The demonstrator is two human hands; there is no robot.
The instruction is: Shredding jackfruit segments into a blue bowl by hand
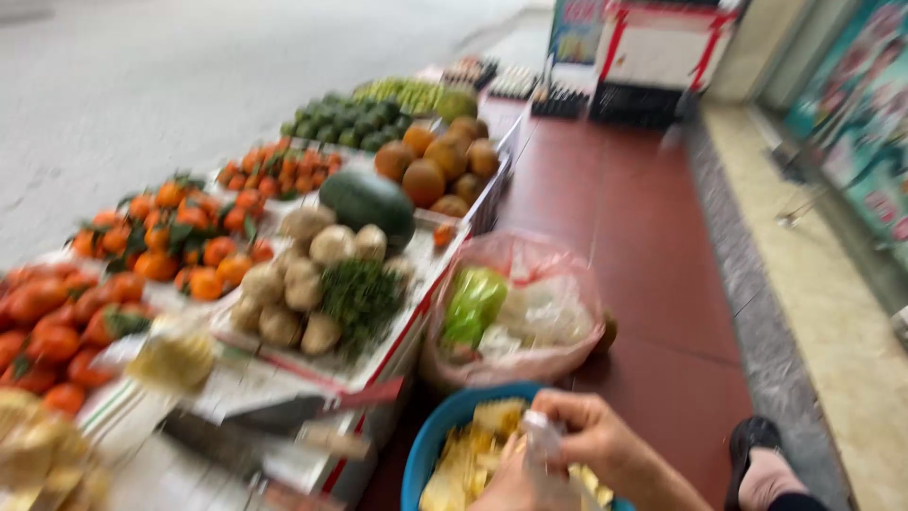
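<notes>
Blue plastic basin (430, 449), lower centre, holds pale yellow cut fruit pieces (468, 459). Above it I see my right hand (591, 435) closed around a small clear plastic wrapper (544, 445); my left hand (511, 487) sits beneath, mostly cut off by the frame edge, so I cannot tell its grip. Just beyond the basin stands a pink plastic bag (515, 308). Left, the tabletop (236, 383) carries oranges (184, 241), brown round fruit (293, 293) and a dark green melon (369, 201).
</notes>
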